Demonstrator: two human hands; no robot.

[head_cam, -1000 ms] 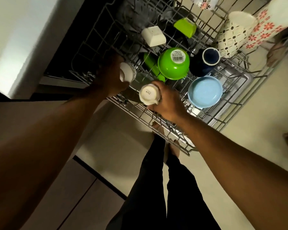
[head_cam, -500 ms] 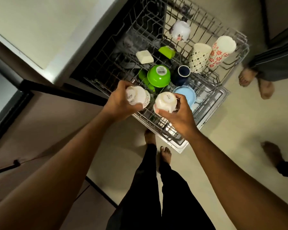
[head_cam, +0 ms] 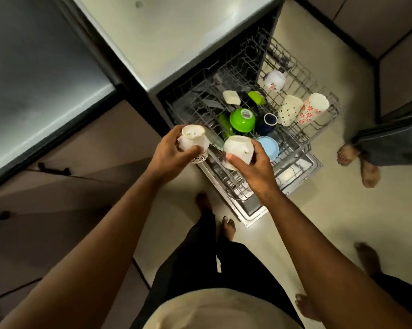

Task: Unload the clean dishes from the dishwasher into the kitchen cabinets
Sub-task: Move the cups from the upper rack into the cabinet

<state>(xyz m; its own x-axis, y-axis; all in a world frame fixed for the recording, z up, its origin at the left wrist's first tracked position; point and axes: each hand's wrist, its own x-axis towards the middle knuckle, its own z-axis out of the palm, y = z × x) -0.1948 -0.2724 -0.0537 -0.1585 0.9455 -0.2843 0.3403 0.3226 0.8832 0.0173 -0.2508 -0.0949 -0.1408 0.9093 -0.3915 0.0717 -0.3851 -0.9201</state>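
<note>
A: What do the person's hands hold?

B: The left hand (head_cam: 169, 154) is wrapped around a white cup (head_cam: 192, 143), base turned up, dark pattern near its rim. The right hand (head_cam: 252, 166) grips a second white cup (head_cam: 237, 149), also upside down. The two cups sit side by side at the centre of the frame, above the near edge of the dishwasher rack (head_cam: 302, 141).

A: And what lies in the rack?

B: Upper right of centre: a green bowl (head_cam: 242, 119) base up, a dark blue cup (head_cam: 268, 123) beside it, a light blue bowl (head_cam: 269, 148) just right of the right hand. Farther right lean two tall patterned tumblers (head_cam: 302, 110); a small floral cup (head_cam: 274, 80) rests near the rack's far side.

A: Anything else?

B: Someone's bare feet (head_cam: 357, 162) stand on the floor at the right edge.
</note>
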